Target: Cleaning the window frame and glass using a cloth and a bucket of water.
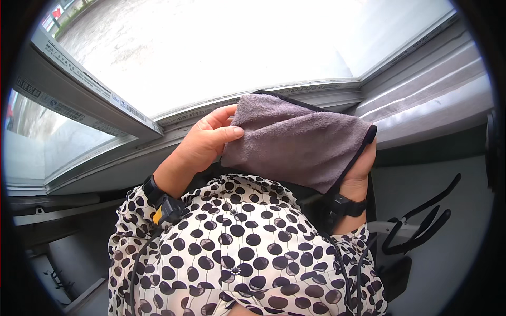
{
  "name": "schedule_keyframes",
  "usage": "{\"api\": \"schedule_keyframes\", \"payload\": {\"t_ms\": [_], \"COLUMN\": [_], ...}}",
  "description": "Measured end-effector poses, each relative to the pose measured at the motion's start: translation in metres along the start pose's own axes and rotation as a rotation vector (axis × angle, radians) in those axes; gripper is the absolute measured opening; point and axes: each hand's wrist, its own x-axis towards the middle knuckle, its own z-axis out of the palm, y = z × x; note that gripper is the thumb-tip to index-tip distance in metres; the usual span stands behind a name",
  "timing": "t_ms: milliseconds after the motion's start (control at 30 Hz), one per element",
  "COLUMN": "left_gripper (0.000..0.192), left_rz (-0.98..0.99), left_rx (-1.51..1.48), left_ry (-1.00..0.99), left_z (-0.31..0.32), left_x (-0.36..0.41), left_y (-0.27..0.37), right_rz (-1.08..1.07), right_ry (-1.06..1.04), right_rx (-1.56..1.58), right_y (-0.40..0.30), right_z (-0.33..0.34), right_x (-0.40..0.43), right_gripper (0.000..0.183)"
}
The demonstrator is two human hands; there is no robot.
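A grey-mauve microfibre cloth (292, 138) with black edging is stretched between my two hands, just in front of a window frame. My left hand (209, 138) pinches its left edge, thumb on the near face and fingers behind. At the other end, my right hand (361, 160) holds the cloth from behind; its fingers are mostly hidden by the fabric. The cloth hangs in shallow folds, with its upper side near the window's bottom rail.
Beyond the cloth is a bright window pane (245, 43). A window post (95, 87) bearing printed film slants at left, and a pale curtain (431, 91) hangs at right. Black curved handlebars (419, 233) stand low on the right. Cables run down beside my torso.
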Motion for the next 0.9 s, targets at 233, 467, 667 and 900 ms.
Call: {"api": "schedule_keyframes", "payload": {"t_ms": [233,467,667,900], "left_gripper": [0.038,0.029,0.018,0.025], "left_rz": [0.134,1.219,0.837,0.671], "left_rx": [0.118,1.032,1.099,0.424], "left_ry": [-0.011,0.093,0.404,-0.094], "left_z": [-0.003,0.032,0.041,0.072], "left_x": [0.000,-0.007,-0.022,-0.027], "left_y": [0.019,0.079,0.094,0.101], "right_rz": [-0.184,-1.064,-0.525,-0.236], "right_ry": [-0.175,-0.185,-0.179,-0.487], "right_rx": [-0.647,-1.362,-0.803,-0.476], "right_y": [-0.015,-0.055,-0.043,-0.008], "right_z": [0.008,0.078,0.066,0.123], "right_x": [-0.014,-0.008,0.009,0.016], "right_gripper": [0.027,0.037,0.041,0.057]}}
